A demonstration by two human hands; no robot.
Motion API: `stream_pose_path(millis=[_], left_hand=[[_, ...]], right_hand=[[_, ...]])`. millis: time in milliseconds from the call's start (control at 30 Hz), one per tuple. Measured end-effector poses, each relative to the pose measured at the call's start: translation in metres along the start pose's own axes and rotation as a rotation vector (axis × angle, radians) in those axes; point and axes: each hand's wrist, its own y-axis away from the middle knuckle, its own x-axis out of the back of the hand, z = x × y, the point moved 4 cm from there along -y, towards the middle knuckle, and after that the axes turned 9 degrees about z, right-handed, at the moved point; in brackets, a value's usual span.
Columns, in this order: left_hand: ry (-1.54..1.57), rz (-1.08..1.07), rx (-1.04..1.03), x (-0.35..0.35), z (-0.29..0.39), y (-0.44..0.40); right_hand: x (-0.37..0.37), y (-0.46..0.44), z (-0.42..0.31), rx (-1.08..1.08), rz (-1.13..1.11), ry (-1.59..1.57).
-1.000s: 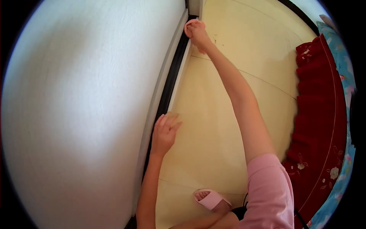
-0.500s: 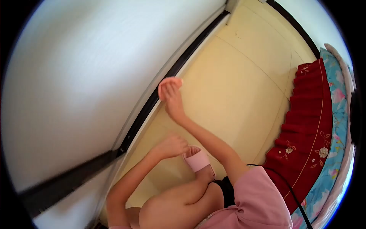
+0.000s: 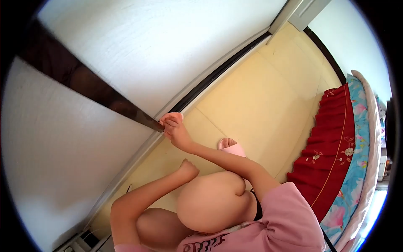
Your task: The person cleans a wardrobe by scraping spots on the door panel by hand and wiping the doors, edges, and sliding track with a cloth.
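Note:
My right hand [image 3: 175, 131] is closed on an orange-pink cloth [image 3: 177, 115]. It presses the cloth at the foot of a white sliding door, where a dark glossy strip [image 3: 105, 95] meets the black bottom track [image 3: 218, 72]. Part of the cloth is hidden under my fingers. Nearer to me, my left hand [image 3: 189, 169] is curled into a fist in front of my bent knee, and I see nothing in it.
White door panels [image 3: 138, 50] rise along the left. Pale yellow floor tiles [image 3: 252, 96] stretch to the right. A bed with a red ruffled skirt [image 3: 323, 147] and blue floral bedding [image 3: 357, 126] stands at the right. My foot wears a pink slipper [image 3: 233, 149].
My view has shifted along the door toward the dark strip. My right hand has moved the cloth nearer to me along the track. My left hand stays closed, now by my knee.

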Motion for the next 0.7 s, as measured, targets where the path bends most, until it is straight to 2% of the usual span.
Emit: stream_pose_path(millis=[33, 67, 133, 200, 233, 300, 333, 400, 433, 467, 500, 600, 633, 667, 700], left_hand=[[0.004, 0.013, 0.003, -0.002, 0.001, -0.004], [-0.001, 0.029, -0.001, -0.001, -0.001, -0.007], [0.008, 0.040, -0.002, 0.007, -0.002, -0.010], [0.220, -0.238, 0.125, 0.024, -0.013, -0.006], [0.222, -0.236, 0.128, 0.034, -0.021, -0.002], [0.342, -0.336, 0.089, 0.044, -0.036, 0.007], [0.342, -0.340, 0.085, 0.045, -0.047, 0.006], [0.393, -0.324, 0.099, 0.058, -0.065, 0.008], [0.451, -0.241, 0.082, 0.077, -0.071, 0.012], [0.421, -0.262, 0.077, 0.092, -0.073, 0.018], [0.644, -0.161, 0.099, 0.111, -0.076, 0.021], [1.360, 0.043, 0.224, 0.162, -0.075, 0.027], [1.618, 0.136, 0.267, 0.178, -0.068, 0.028], [1.861, 0.240, 0.307, 0.199, -0.063, 0.031], [1.811, 0.204, 0.301, 0.232, -0.052, 0.037]], right_hand=[[0.008, -0.004, -0.006, -0.079, 0.027, -0.221], [0.013, -0.007, 0.001, -0.069, 0.019, -0.219], [0.009, 0.010, 0.047, -0.885, -0.285, -0.819], [0.036, 0.015, 0.043, -1.085, -0.210, -1.061], [0.046, 0.013, 0.038, -1.085, -0.215, -1.059], [0.064, 0.012, 0.037, -1.187, 0.093, -1.502], [0.075, 0.011, 0.039, -1.189, 0.100, -1.503], [0.102, -0.004, 0.022, -0.914, -0.225, -1.804], [0.117, -0.012, 0.014, -0.890, -0.204, -1.821], [0.138, -0.022, 0.004, -0.879, -0.032, -1.774], [0.159, -0.033, -0.006, -0.865, 0.143, -1.724], [0.208, -0.060, -0.046, -0.907, 0.205, -1.913], [0.218, -0.064, -0.049, -0.976, 0.291, -1.841], [0.235, -0.074, -0.066, -0.924, 0.340, -1.875], [0.252, -0.081, -0.091, -0.963, 0.265, -1.853]])
